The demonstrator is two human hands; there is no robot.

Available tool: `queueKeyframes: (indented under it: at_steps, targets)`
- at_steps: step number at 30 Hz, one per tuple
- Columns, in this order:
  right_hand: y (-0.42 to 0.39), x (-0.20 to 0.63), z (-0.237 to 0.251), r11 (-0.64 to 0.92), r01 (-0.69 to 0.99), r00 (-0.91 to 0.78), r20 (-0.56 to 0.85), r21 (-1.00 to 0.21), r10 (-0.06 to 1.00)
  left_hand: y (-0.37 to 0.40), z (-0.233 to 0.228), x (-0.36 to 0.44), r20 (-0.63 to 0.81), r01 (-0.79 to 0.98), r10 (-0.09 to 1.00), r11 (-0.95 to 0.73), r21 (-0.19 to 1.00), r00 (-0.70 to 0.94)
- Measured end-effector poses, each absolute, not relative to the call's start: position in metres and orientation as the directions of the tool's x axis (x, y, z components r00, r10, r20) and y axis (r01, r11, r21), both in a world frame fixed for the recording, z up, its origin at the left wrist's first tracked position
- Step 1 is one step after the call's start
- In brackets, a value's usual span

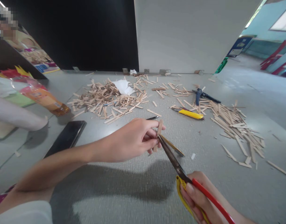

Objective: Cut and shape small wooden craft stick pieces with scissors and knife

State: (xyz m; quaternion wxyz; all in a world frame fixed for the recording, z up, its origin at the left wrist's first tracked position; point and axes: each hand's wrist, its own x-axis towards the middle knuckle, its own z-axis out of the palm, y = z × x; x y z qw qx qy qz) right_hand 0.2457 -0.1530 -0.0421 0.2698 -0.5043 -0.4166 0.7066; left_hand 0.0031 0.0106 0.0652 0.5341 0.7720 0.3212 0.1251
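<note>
My left hand (pixel 135 138) is closed, pinching a thin flat wooden stick (pixel 160 127) upright between thumb and fingers. My right hand (pixel 199 193) grips scissors (pixel 177 168) with red and yellow handles. The dark blades point up and left, and their tips meet the stick close to my left fingertips; whether they touch it I cannot tell. Behind the blades shows a narrow yellowish strip with a dark end (pixel 174 147), its kind unclear. A dark thin tool (pixel 152 118) lies just beyond my left hand, partly hidden by it.
Piles of wooden sticks lie at the back left (pixel 103 99) and right (pixel 241 127). A yellow box cutter (pixel 190 114) and a dark blue-handled tool (pixel 200 95) lie between. At left are a phone (pixel 68 135) and a tilted bottle (pixel 44 98). Black and white panels (pixel 180 34) stand behind.
</note>
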Motion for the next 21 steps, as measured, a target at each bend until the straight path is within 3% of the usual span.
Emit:
queueKeyframes:
  at_steps: [5,13,21]
  targets:
    - [-0.144,0.237,-0.036,-0.497,0.111,-0.352,-0.501,-0.861,0.790,0.010,0.064,0.003,-0.137,0.408,0.617,-0.322,0.854,0.775]
    - [-0.141,0.230,-0.033,-0.479,0.136,-0.313,-0.497,-0.867,0.809,0.009,0.061,0.004,-0.158,0.354,0.624,-0.204,0.913,0.765]
    - [-0.143,0.231,-0.030,-0.431,0.141,-0.345,-0.452,-0.891,0.822,0.010,0.062,0.004,-0.130,0.404,0.632,-0.312,0.860,0.764]
